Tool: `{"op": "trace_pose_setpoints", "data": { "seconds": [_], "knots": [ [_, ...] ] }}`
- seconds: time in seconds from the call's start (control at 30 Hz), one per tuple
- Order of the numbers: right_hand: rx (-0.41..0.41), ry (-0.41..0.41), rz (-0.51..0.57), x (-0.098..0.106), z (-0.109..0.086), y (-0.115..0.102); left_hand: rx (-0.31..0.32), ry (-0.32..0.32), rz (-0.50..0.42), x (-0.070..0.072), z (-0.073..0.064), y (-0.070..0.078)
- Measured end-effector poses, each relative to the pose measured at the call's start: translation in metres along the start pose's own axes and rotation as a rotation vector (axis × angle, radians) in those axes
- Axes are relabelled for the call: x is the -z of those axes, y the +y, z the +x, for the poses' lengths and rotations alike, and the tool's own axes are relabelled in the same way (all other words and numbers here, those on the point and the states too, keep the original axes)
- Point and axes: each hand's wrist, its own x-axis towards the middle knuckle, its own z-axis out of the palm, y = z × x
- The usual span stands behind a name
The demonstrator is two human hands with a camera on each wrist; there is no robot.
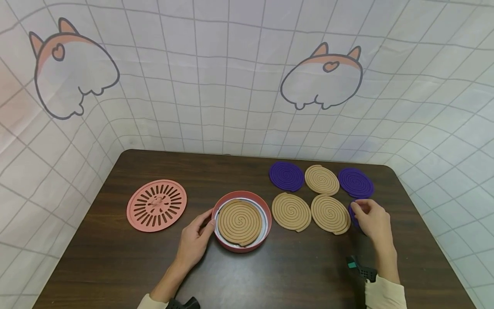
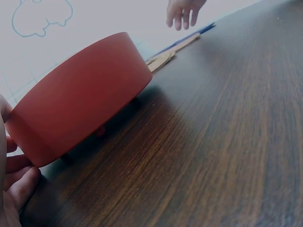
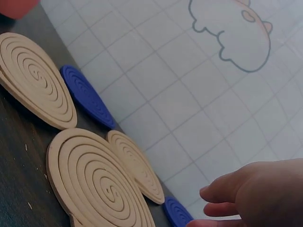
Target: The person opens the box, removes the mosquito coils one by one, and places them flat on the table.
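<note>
My left hand (image 1: pixel 194 240) holds the left side of a round red mosquito coil box (image 1: pixel 269 219), its thumb near the rim and fingers against the wall. In the box lies a tan mosquito coil (image 1: pixel 239 222) on a whitish lining. At the far right, my right hand (image 1: pixel 372 219) is over a purple mosquito coil (image 1: pixel 352 214), partly hiding it. In the right wrist view that hand (image 3: pixel 265 194) has its fingers extended, with nothing seen between them. The left wrist view shows its fingers pointing down above the table.
Two more purple coils (image 1: pixel 287 176) and a tan coil (image 1: pixel 322 180) lie along the back right. Two tan coils (image 1: pixel 291 211) lie in front of them. A pink slotted lid (image 1: pixel 133 210) is at the left on the dark wooden table (image 1: pixel 293 270). A tiled-pattern curtain (image 1: pixel 231 86) surrounds the table.
</note>
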Motion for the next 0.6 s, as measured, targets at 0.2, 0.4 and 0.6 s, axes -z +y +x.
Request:
{"op": "trace_pose_setpoints", "data": {
  "seconds": [0.2, 0.4, 0.6],
  "knots": [
    [-0.015, 0.044, 0.039, 0.001, -0.002, -0.008, -0.004, 0.004, -0.008, -0.001, 0.0, 0.0],
    [0.008, 0.096, 0.067, 0.0, -0.003, -0.017, -0.01, 0.01, -0.006, -0.001, -0.001, 0.0],
    [0.047, 0.131, 0.079, -0.002, -0.003, -0.024, -0.016, 0.014, -0.002, -0.001, -0.001, 0.0]
  ]
}}
